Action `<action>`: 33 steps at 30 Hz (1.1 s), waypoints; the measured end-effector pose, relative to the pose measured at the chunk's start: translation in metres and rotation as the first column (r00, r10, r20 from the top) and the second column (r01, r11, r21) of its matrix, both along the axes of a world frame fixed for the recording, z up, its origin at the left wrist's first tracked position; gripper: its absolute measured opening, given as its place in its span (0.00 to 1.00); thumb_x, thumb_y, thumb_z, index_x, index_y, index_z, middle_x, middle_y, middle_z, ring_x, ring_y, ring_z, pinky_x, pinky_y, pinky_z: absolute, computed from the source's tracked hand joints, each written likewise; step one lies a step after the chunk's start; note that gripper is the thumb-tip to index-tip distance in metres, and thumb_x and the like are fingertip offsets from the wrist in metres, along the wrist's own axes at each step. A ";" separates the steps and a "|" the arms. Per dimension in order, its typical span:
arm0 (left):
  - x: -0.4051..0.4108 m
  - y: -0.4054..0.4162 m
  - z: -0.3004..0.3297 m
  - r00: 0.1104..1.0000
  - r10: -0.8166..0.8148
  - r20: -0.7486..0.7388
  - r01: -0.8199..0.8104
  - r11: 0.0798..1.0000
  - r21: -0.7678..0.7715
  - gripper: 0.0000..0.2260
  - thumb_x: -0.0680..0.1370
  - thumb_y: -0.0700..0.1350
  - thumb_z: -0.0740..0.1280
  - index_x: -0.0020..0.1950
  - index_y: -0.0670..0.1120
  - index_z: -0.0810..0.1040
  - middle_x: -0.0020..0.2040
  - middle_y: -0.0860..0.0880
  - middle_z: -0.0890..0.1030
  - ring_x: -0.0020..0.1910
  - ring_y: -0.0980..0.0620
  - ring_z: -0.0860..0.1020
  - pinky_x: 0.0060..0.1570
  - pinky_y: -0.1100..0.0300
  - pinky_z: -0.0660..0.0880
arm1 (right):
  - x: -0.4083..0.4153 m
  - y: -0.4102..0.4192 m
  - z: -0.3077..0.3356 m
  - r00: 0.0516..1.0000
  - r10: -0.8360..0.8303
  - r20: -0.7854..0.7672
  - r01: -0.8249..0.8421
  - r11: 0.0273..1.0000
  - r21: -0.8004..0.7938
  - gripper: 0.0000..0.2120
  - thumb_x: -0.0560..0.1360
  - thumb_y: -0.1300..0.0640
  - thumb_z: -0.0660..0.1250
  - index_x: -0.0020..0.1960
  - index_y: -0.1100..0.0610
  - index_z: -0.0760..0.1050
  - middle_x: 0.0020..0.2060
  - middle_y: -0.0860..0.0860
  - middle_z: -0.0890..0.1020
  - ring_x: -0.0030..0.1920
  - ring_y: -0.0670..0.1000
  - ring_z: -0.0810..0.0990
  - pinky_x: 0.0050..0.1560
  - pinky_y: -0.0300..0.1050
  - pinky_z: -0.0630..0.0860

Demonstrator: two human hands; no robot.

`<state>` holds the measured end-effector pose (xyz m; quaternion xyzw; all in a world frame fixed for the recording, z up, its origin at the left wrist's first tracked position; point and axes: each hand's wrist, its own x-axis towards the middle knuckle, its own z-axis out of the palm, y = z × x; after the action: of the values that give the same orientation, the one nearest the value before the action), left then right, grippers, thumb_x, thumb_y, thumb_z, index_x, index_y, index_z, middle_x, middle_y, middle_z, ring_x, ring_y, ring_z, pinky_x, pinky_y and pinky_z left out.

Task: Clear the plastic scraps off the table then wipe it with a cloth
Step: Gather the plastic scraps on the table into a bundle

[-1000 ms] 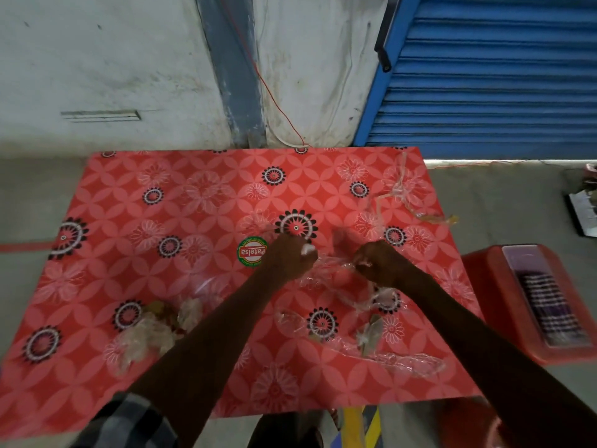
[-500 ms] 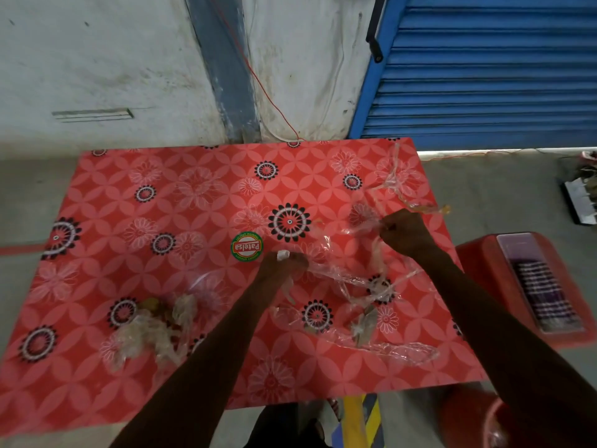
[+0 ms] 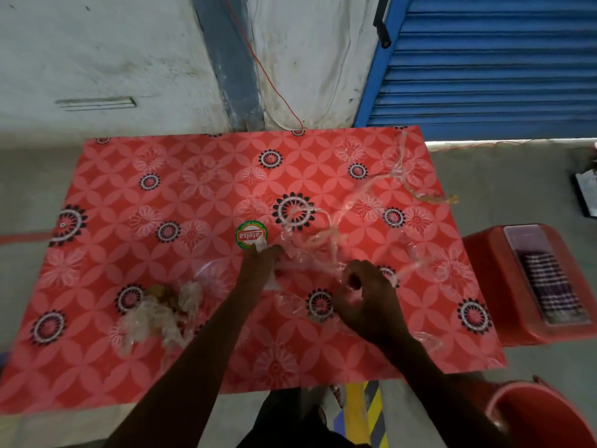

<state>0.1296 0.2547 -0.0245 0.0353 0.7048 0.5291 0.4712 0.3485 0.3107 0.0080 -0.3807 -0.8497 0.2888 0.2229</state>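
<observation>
A red flower-patterned table (image 3: 193,189) carries clear plastic scraps. My left hand (image 3: 261,263) is closed on a bunch of clear plastic near the round green sticker (image 3: 251,235). My right hand (image 3: 365,286) is closed on the clear plastic strips (image 3: 329,234) that trail from it toward the far right corner. A crumpled pile of cloudy plastic (image 3: 158,315) with a brownish bit lies at the near left. More clear film (image 3: 423,339) lies by the near right edge. A checked cloth (image 3: 549,282) sits on the red stool at the right.
A red plastic stool (image 3: 484,286) stands right of the table. A red bucket (image 3: 546,415) is at the bottom right. A grey wall and a blue roller shutter (image 3: 500,59) stand behind the table. A yellow-black striped marking (image 3: 365,412) runs on the floor below.
My right hand came back from the far right of the table toward the near middle, pulling the strips along. My left hand stayed by the green sticker, holding plastic.
</observation>
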 end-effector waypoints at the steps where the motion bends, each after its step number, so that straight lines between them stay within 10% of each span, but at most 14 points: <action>1: -0.001 0.000 0.000 0.999 -0.035 -0.006 0.035 0.999 -0.015 0.07 0.77 0.36 0.67 0.39 0.41 0.78 0.33 0.42 0.83 0.33 0.41 0.83 0.24 0.64 0.71 | 0.000 -0.005 -0.013 0.998 -0.003 0.059 0.002 1.000 0.028 0.15 0.71 0.49 0.71 0.50 0.58 0.74 0.44 0.52 0.75 0.42 0.53 0.74 0.38 0.47 0.74; 6: 0.003 -0.009 -0.005 0.914 -0.291 -0.283 0.332 0.937 0.108 0.07 0.68 0.44 0.79 0.40 0.47 0.83 0.37 0.49 0.85 0.39 0.46 0.84 0.39 0.53 0.80 | 0.003 0.001 -0.052 0.943 -0.072 0.326 0.045 0.995 0.091 0.27 0.69 0.57 0.76 0.66 0.58 0.76 0.52 0.57 0.82 0.47 0.60 0.81 0.40 0.48 0.79; 9: 0.001 -0.014 0.001 0.584 -0.626 -0.517 0.629 0.751 -0.199 0.22 0.64 0.62 0.80 0.33 0.49 0.71 0.26 0.58 0.74 0.25 0.61 0.72 0.27 0.65 0.66 | 0.001 0.021 -0.049 0.946 -0.085 0.313 0.082 0.996 0.024 0.09 0.74 0.61 0.70 0.53 0.53 0.80 0.46 0.53 0.84 0.41 0.56 0.83 0.39 0.47 0.80; 13: -0.001 -0.018 0.013 0.197 -0.848 -0.493 0.739 0.459 -0.493 0.25 0.71 0.56 0.78 0.55 0.38 0.80 0.48 0.45 0.78 0.48 0.49 0.76 0.45 0.59 0.69 | -0.002 0.047 -0.035 0.957 -0.282 0.070 0.290 0.940 -0.180 0.05 0.76 0.60 0.72 0.46 0.50 0.80 0.38 0.48 0.84 0.36 0.43 0.83 0.37 0.26 0.73; 17: -0.007 -0.023 0.015 0.460 -0.754 -0.469 0.810 0.572 -0.126 0.28 0.70 0.64 0.73 0.30 0.44 0.65 0.29 0.49 0.64 0.27 0.53 0.64 0.29 0.58 0.60 | -0.007 0.038 -0.016 0.960 -0.280 -0.021 0.269 0.938 -0.216 0.34 0.73 0.61 0.75 0.75 0.58 0.64 0.64 0.57 0.74 0.53 0.44 0.78 0.47 0.36 0.80; 22: -0.004 -0.031 0.015 0.678 -0.652 -0.339 0.716 0.690 0.105 0.27 0.66 0.61 0.79 0.33 0.38 0.74 0.30 0.47 0.73 0.30 0.51 0.71 0.30 0.59 0.68 | -0.024 -0.022 -0.013 0.974 0.167 0.156 -0.184 0.977 0.104 0.23 0.70 0.56 0.67 0.65 0.56 0.76 0.70 0.56 0.71 0.72 0.60 0.66 0.68 0.59 0.69; 28: 0.014 -0.041 0.020 0.956 -0.287 0.067 0.254 0.916 0.310 0.21 0.76 0.58 0.70 0.44 0.39 0.82 0.37 0.41 0.82 0.35 0.43 0.78 0.38 0.56 0.74 | -0.035 -0.055 -0.016 0.995 0.092 0.045 -0.090 0.995 -0.045 0.09 0.79 0.60 0.63 0.52 0.63 0.78 0.56 0.58 0.76 0.55 0.53 0.73 0.57 0.40 0.71; 33: 0.036 -0.044 0.033 0.918 -0.024 0.396 -0.101 0.951 0.291 0.14 0.79 0.44 0.59 0.40 0.40 0.79 0.33 0.46 0.82 0.32 0.50 0.81 0.41 0.56 0.78 | -0.044 -0.055 0.005 0.991 -0.066 -0.112 0.050 0.988 -0.143 0.07 0.75 0.63 0.71 0.52 0.56 0.82 0.44 0.49 0.82 0.38 0.44 0.79 0.42 0.28 0.73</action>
<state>0.1652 0.2106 0.0084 -0.0138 0.5055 0.6371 0.5817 0.3040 0.2560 0.0126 -0.4027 -0.8013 0.3629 0.2531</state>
